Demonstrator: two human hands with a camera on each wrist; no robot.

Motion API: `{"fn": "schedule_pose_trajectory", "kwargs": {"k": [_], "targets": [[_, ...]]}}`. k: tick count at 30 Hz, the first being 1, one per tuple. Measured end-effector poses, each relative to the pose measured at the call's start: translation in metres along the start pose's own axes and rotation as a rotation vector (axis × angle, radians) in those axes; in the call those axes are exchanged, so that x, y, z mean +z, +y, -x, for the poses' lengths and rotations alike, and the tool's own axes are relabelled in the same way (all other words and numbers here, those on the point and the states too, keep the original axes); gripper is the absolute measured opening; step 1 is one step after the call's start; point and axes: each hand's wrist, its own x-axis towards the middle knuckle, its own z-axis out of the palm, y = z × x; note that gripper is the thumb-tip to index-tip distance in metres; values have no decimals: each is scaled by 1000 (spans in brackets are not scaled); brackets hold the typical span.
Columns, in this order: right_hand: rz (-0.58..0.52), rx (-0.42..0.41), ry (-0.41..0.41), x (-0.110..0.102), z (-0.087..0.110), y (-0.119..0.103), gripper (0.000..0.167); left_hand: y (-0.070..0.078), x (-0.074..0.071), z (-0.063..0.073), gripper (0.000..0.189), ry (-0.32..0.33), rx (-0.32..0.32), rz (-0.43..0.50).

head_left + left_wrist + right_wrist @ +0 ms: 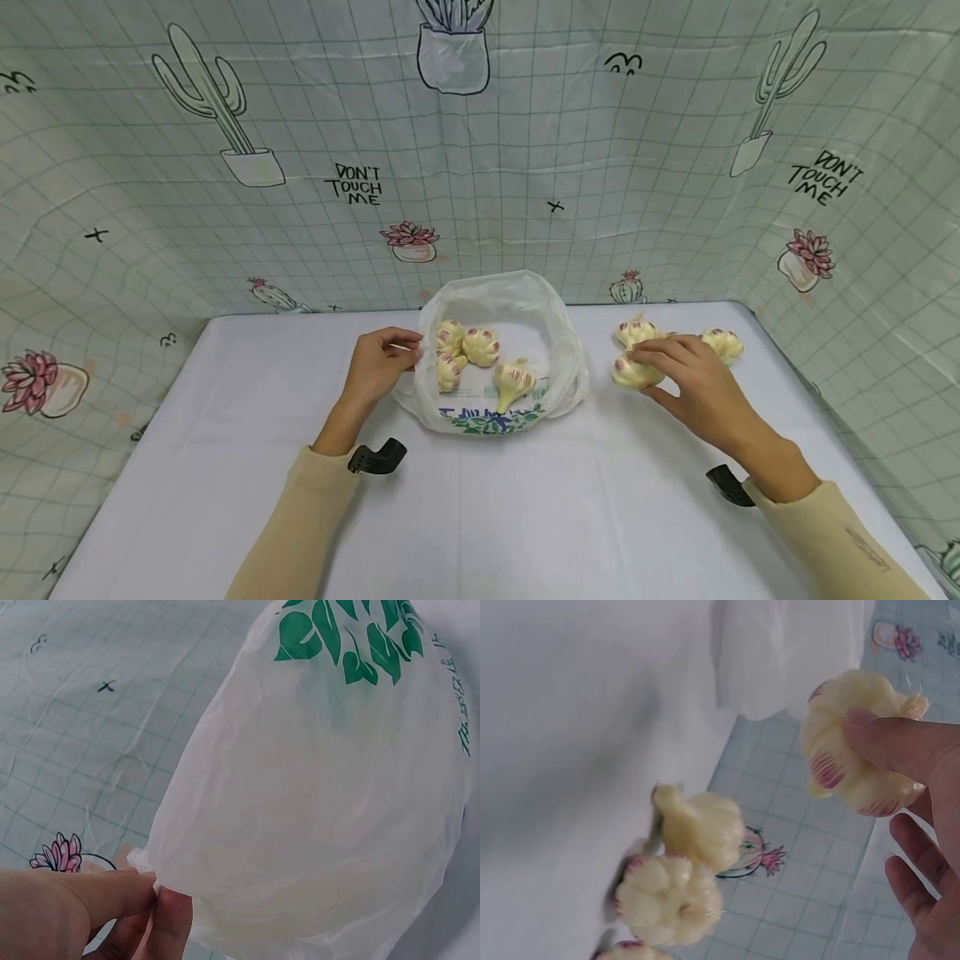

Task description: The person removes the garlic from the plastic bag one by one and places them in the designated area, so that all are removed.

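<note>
A white plastic bag (567,367) with green leaf print stands with its mouth wide, several garlic bulbs (482,347) inside it. At the bag's left side, my left hand (387,360) pinches the rim between thumb and fingers; the left wrist view shows this grip on the thin plastic (315,787). My right hand (697,387) holds a garlic bulb (855,742) to the right of the bag, thumb across its pale, purple-streaked side. In the right wrist view the held bulb appears apart from the other loose bulbs (667,900).
Behind the right hand more garlic bulbs (722,344) lie near the back right of the white table (480,517). A grid-patterned cloth (495,167) with cactus drawings hangs along the table's back and sides. Both wrists wear black camera mounts (378,457).
</note>
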Motion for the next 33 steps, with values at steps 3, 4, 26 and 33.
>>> {"fn": "schedule_pose_trajectory", "kwargs": {"k": [3, 4, 26, 33], "targets": [[6, -2, -6, 1, 5, 2, 69, 0, 0, 0, 21, 1, -6, -1], [9, -1, -9, 1, 7, 3, 69, 0, 0, 0, 21, 1, -9, -2], [80, 70, -114, 13, 29, 16, 67, 1, 0, 1, 23, 3, -29, -10], [99, 83, -140, 14, 29, 19, 65, 1, -1, 1, 22, 5, -32, -14]]}}
